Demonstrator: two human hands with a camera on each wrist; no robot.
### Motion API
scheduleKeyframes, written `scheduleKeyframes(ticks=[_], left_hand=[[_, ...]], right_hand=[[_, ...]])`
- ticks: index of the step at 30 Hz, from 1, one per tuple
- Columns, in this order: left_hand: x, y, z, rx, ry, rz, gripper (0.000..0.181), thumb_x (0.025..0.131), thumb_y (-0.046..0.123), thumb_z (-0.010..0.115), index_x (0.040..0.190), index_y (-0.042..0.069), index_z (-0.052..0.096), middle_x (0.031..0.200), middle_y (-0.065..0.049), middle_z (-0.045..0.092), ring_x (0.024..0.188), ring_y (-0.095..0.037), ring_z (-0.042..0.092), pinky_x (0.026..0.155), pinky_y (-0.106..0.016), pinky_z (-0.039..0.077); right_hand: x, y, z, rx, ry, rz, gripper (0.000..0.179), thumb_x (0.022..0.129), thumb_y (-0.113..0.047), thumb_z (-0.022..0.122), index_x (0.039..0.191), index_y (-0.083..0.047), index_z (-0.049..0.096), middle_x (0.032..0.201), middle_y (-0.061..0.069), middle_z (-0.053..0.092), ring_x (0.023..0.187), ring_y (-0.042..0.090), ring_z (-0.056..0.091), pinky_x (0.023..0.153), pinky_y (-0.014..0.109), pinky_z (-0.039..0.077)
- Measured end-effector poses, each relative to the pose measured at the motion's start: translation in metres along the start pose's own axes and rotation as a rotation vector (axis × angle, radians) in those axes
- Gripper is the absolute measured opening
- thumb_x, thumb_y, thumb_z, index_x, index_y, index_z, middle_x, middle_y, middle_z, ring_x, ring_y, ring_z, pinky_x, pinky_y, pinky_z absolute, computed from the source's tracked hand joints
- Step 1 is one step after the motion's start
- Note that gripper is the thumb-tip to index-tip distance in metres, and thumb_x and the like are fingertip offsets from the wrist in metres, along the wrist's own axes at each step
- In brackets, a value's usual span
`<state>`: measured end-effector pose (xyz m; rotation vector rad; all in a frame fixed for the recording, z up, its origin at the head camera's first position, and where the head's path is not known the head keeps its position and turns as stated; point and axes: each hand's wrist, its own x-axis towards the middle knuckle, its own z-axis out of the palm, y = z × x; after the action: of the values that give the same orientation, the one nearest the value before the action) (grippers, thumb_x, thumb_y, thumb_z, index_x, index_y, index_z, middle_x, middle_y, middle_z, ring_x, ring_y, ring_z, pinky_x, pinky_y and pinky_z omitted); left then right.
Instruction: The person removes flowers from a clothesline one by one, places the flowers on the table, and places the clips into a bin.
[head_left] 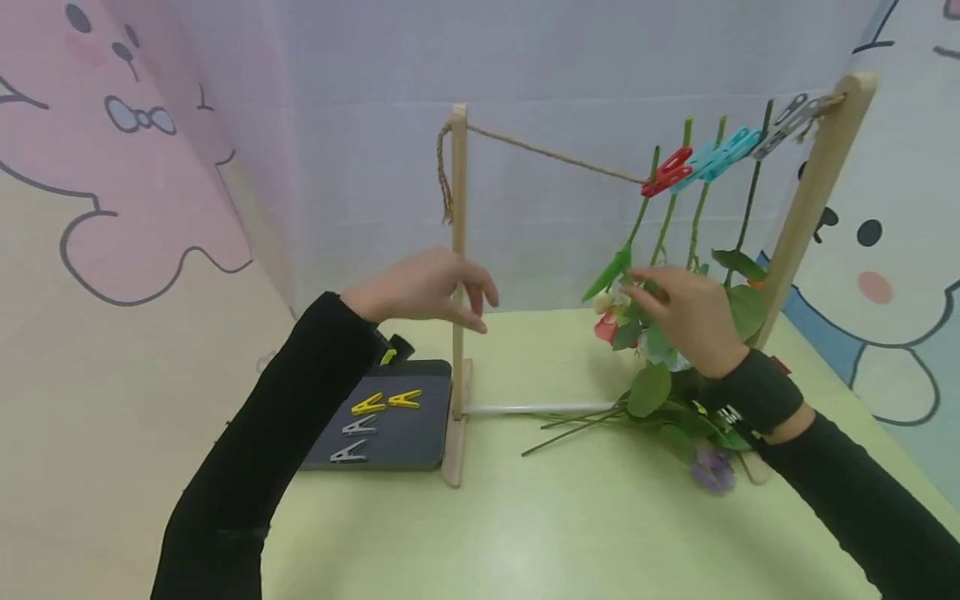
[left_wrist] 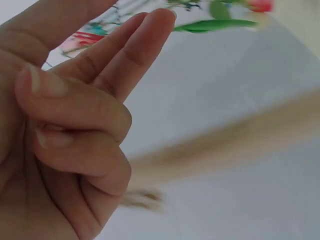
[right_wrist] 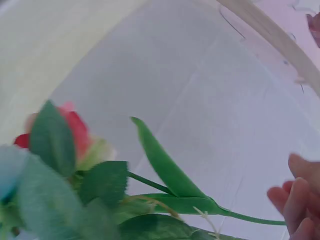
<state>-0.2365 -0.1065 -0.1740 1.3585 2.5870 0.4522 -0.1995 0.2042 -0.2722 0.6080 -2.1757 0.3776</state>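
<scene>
My left hand hovers beside the left wooden post with loosely bent fingers, holding nothing. My right hand is at the hanging artificial flowers, its fingertips close to the long green leaf of the leftmost stem. In the right wrist view that leaf rises from a thin stem that runs behind the loosely bent fingers. A red clothespin clips this stem to the twine. Turquoise clothespins and grey clothespins sit farther right, with more stems hanging upside down.
A dark tray left of the stand carries two yellow clothespins and two grey ones. Wooden posts hold the twine, joined low by a white rod. More flowers, including a purple bloom, lie on the table at right.
</scene>
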Motion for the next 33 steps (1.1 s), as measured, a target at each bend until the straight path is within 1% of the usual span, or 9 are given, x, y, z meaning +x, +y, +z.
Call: scheduleKeyframes(ticks=[3, 6, 9, 14, 19, 21, 25, 28, 33], left_hand=[[0.021, 0.025, -0.023, 0.021, 0.129, 0.018, 0.029, 0.082, 0.021, 0.07, 0.108, 0.01, 0.065, 0.097, -0.002, 0.067, 0.077, -0.014, 0.061, 0.071, -0.027, 0.049], [0.044, 0.042, -0.041, -0.013, 0.295, -0.019, 0.04, 0.083, 0.024, 0.068, 0.119, 0.01, 0.058, 0.11, -0.004, 0.063, 0.066, -0.014, 0.058, 0.062, -0.023, 0.049], [0.068, 0.054, -0.047, -0.052, 0.387, -0.084, 0.053, 0.084, 0.031, 0.066, 0.131, 0.013, 0.049, 0.125, -0.003, 0.056, 0.063, -0.013, 0.058, 0.063, -0.019, 0.049], [0.107, 0.072, -0.04, -0.16, 0.422, -0.122, 0.066, 0.082, 0.038, 0.067, 0.138, 0.016, 0.041, 0.133, 0.0, 0.05, 0.067, -0.014, 0.061, 0.068, -0.017, 0.05], [0.135, 0.082, -0.022, -0.331, 0.398, -0.144, 0.067, 0.082, 0.041, 0.066, 0.139, 0.019, 0.039, 0.136, 0.004, 0.048, 0.069, -0.015, 0.06, 0.067, -0.017, 0.049], [0.143, 0.084, -0.017, -0.373, 0.406, -0.15, 0.063, 0.083, 0.041, 0.065, 0.137, 0.019, 0.041, 0.135, 0.003, 0.048, 0.069, -0.016, 0.06, 0.066, -0.017, 0.049], [0.155, 0.084, -0.01, -0.429, 0.456, -0.143, 0.05, 0.084, 0.038, 0.065, 0.127, 0.018, 0.052, 0.127, 0.002, 0.053, 0.075, -0.017, 0.059, 0.069, -0.016, 0.048], [0.161, 0.085, -0.006, -0.423, 0.486, -0.123, 0.041, 0.083, 0.036, 0.065, 0.119, 0.018, 0.058, 0.12, 0.002, 0.057, 0.082, -0.013, 0.058, 0.071, -0.014, 0.046], [0.167, 0.087, -0.004, -0.351, 0.516, -0.094, 0.031, 0.083, 0.036, 0.066, 0.109, 0.019, 0.063, 0.112, 0.005, 0.06, 0.103, -0.005, 0.052, 0.08, -0.01, 0.04]], right_hand=[[0.017, -0.001, 0.004, 0.015, 0.038, 0.144, 0.032, 0.076, -0.013, 0.074, 0.101, 0.006, 0.068, 0.064, 0.019, 0.063, 0.044, 0.024, 0.054, 0.043, 0.029, 0.033], [0.028, -0.005, 0.009, 0.038, 0.043, 0.261, 0.04, 0.077, -0.014, 0.074, 0.109, 0.007, 0.064, 0.067, 0.022, 0.064, 0.048, 0.028, 0.058, 0.046, 0.031, 0.036], [0.035, -0.011, 0.013, 0.056, 0.03, 0.363, 0.046, 0.08, -0.016, 0.071, 0.118, 0.008, 0.058, 0.069, 0.025, 0.064, 0.051, 0.032, 0.06, 0.047, 0.035, 0.04], [0.043, -0.015, 0.019, 0.071, -0.003, 0.472, 0.055, 0.082, -0.019, 0.069, 0.125, 0.011, 0.05, 0.075, 0.028, 0.065, 0.058, 0.035, 0.062, 0.053, 0.043, 0.045], [0.043, -0.012, 0.031, 0.146, -0.009, 0.542, 0.062, 0.082, -0.02, 0.069, 0.13, 0.01, 0.044, 0.057, 0.023, 0.056, 0.045, 0.028, 0.05, 0.047, 0.03, 0.033], [0.041, -0.01, 0.036, 0.175, 0.012, 0.558, 0.06, 0.083, -0.019, 0.069, 0.131, 0.008, 0.046, 0.057, 0.022, 0.057, 0.043, 0.023, 0.048, 0.048, 0.028, 0.033], [0.039, -0.006, 0.042, 0.282, 0.087, 0.611, 0.045, 0.086, -0.017, 0.066, 0.125, 0.002, 0.055, 0.088, 0.022, 0.068, 0.044, 0.0, 0.049, 0.05, 0.021, 0.04], [0.039, -0.004, 0.043, 0.36, 0.18, 0.628, 0.032, 0.088, -0.016, 0.062, 0.115, 0.001, 0.063, 0.102, 0.021, 0.067, 0.043, -0.017, 0.043, 0.044, 0.012, 0.035], [0.036, -0.001, 0.043, 0.387, 0.298, 0.575, 0.024, 0.089, -0.013, 0.061, 0.105, 0.004, 0.068, 0.091, 0.022, 0.069, 0.042, -0.02, 0.038, 0.041, 0.008, 0.028]])
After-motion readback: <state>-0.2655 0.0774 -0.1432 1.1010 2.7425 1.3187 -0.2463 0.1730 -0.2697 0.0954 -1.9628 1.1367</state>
